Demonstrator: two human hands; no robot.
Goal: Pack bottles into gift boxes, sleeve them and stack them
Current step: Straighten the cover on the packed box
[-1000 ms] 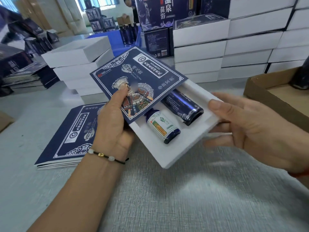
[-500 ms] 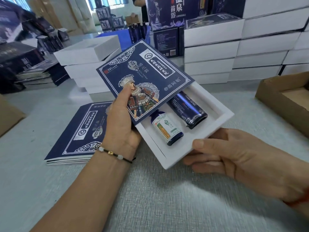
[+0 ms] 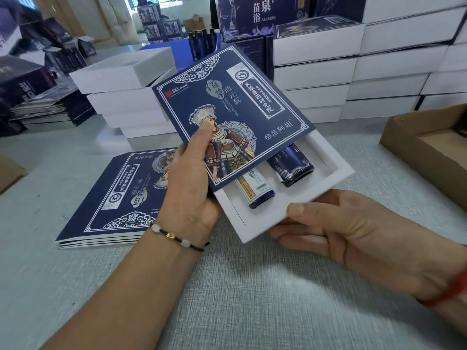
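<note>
A white gift box tray (image 3: 275, 213) sits partly inside a dark blue printed sleeve (image 3: 227, 107), both held above the grey table. Two bottles lie in the tray: a small one with a green and white label (image 3: 255, 192) and a dark blue one (image 3: 290, 164); their upper parts are hidden under the sleeve. My left hand (image 3: 189, 188) grips the sleeve's near left edge, thumb on its printed face. My right hand (image 3: 341, 233) holds the tray's near end, thumb on the rim and fingers beneath.
A pile of flat blue sleeves (image 3: 113, 200) lies on the table at left. Stacks of white boxes stand behind (image 3: 126, 97) and at the back right (image 3: 353, 79). An open cardboard carton (image 3: 427, 152) is at the right edge. Dark bottles (image 3: 202, 41) stand far back.
The tray has slid further into the sleeve, hiding more of both bottles. My right hand moved from the tray's right side to its near end.
</note>
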